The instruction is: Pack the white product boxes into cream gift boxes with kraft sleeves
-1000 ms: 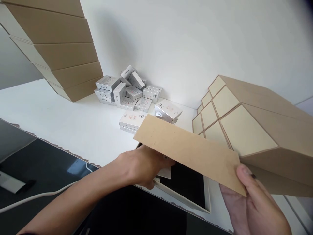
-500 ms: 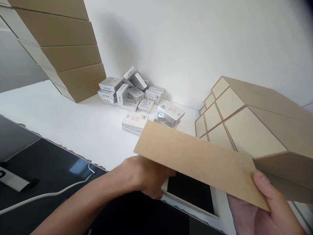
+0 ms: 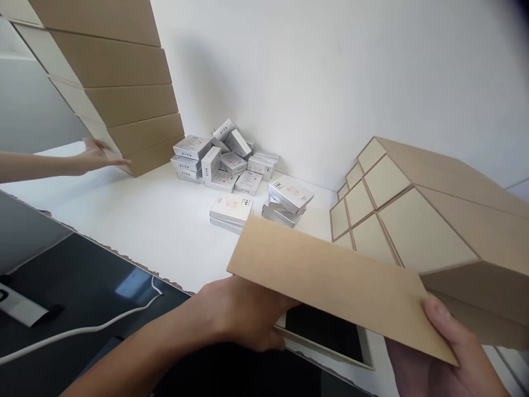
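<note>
A tan cardboard panel (image 3: 322, 275) is tilted across the front of the white table. My right hand (image 3: 446, 353) grips its right end, thumb on top and fingers below. Beneath the panel sits an open box (image 3: 326, 355) with a pale rim and black inside; whether the two are joined is hidden. My left hand (image 3: 243, 314) is closed at the box's left end, under the panel's left edge. Its fingers are partly hidden, so what they grip cannot be seen.
Several small silver-white boxes (image 3: 231, 207) lie heaped at the back. Tan boxes with cream ends (image 3: 421, 226) are stacked at right; another tan stack (image 3: 132, 99) stands at left, where another person's hand (image 3: 93, 157) touches the lowest box. A white cable (image 3: 103, 325) runs below the broken table edge.
Another person's hand has come in from the left to the bottom of the left stack. The view has shifted slightly; both my hands keep nearly the same hold.
</note>
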The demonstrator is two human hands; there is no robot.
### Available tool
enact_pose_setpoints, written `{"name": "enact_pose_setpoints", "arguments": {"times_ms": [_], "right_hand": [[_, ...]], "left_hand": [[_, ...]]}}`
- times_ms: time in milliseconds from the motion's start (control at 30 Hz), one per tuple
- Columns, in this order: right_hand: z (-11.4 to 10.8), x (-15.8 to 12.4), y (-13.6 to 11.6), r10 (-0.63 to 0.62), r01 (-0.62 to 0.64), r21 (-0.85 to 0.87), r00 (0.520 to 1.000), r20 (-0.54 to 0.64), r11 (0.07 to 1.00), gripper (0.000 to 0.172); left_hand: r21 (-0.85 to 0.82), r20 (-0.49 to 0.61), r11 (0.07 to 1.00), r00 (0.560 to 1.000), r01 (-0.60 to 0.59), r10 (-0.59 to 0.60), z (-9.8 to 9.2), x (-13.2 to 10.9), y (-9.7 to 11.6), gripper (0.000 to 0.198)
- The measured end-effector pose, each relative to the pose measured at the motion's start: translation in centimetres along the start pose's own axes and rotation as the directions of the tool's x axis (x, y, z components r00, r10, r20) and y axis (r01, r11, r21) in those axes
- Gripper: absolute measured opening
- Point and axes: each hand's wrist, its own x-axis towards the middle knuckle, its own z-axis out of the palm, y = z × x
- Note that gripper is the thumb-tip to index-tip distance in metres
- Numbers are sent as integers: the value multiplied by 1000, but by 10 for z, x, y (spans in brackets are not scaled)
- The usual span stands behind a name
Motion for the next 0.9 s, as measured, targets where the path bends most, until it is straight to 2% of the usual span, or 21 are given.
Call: {"name": "enact_pose_setpoints", "arguments": {"times_ms": [100, 200, 267, 300, 333, 367, 400, 433, 467, 500, 567, 600, 633, 700, 800, 900], "right_hand": [[-3, 3, 1, 6, -7, 7, 999, 37, 1000, 14], [-3, 4, 2, -30, 31, -13, 997, 75, 999, 15], [-2, 4, 1, -48, 49, -9, 997, 59, 999, 16], [0, 3, 0, -48, 48, 0, 998, 51, 999, 16], [1, 3, -1, -40, 40, 8, 998, 44, 999, 16], [2, 2, -2, -34, 34, 13, 999, 37, 999, 17], [3, 1, -3, -27, 26, 13, 999, 36, 1000, 17], [4, 0, -4, -22, 21, 13, 999, 32, 1000, 17], [4, -1, -4, -22, 22, 13, 999, 26, 1000, 17], [4, -2, -5, -20, 20, 7, 1000, 23, 1000, 17], [2, -2, -4, -18, 18, 1, 1000, 23, 1000, 18], [1, -2, -4, -9, 9, -2, 1000, 27, 1000, 19], [-1, -1, -3, -1, 1, -6, 1000, 30, 1000, 20], [-4, 0, -1, 11, -10, -13, 999, 39, 1000, 22], [-5, 0, 1, -1, 2, -13, 999, 37, 1000, 24], [-5, 0, 1, 4, -3, -18, 999, 41, 1000, 28]], "left_hand": [[-134, -25, 976, 985, -174, 172, -8, -23, 0, 66], [-369, -98, 890, 963, -270, 252, -11, -49, -14, 51], [-524, -177, 810, 964, -262, 197, -8, -61, -31, 34], [-578, -269, 772, 955, -264, 125, -5, -64, -41, 32], [-604, -406, 749, 914, -271, 3, -2, -64, -52, 38], [-596, -565, 756, 811, -271, -154, 0, -61, -62, 44], [-561, -691, 798, 656, -221, -304, 1, -55, -72, 45], [-521, -761, 849, 497, -84, -418, 1, -47, -81, 41], [-487, -788, 873, 421, 21, -449, -1, -38, -89, 37], [-430, -794, 895, 420, 120, -438, -4, -29, -96, 44], [-235, -766, 928, 532, 290, -361, -13, -15, -107, 78], [-138, -746, 921, 573, 364, -338, -19, -10, -112, 90], [-57, -720, 905, 610, 422, -330, -25, -7, -115, 93], [29, -656, 877, 671, 479, -345, -38, -4, -122, 81], [66, -541, 886, 763, 459, -355, -56, -2, -129, 58], [28, -515, 893, 772, 450, -373, -67, 0, -134, 52]]}}
